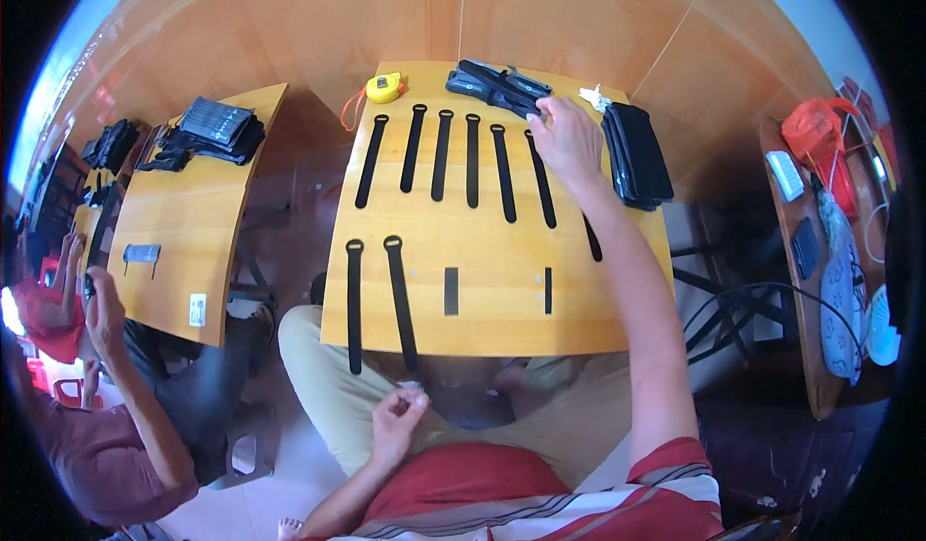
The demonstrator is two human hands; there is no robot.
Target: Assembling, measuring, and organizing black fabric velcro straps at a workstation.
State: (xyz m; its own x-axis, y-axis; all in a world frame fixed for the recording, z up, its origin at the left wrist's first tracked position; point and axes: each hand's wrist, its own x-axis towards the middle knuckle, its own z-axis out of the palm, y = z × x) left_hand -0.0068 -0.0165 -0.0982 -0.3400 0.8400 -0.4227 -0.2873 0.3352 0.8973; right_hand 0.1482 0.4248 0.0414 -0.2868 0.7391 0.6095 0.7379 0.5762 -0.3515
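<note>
My right hand reaches to the far side of the table, its fingers pinched on the near end of a black strap lying on a dark pile. Over my lap is my left hand, its thumb and fingers drawn together; whatever may be between them is too small to tell. Black hook-and-loop straps with a slotted end lie in a far row, among them a strap near the middle. Two more, including a strap, overhang the near edge. Another strap is partly hidden by my right forearm.
The wooden table has two dark strips on it, one a wider strip. A yellow tape measure sits far left; a dark stack of straps lies far right. Left, a person works beside another table.
</note>
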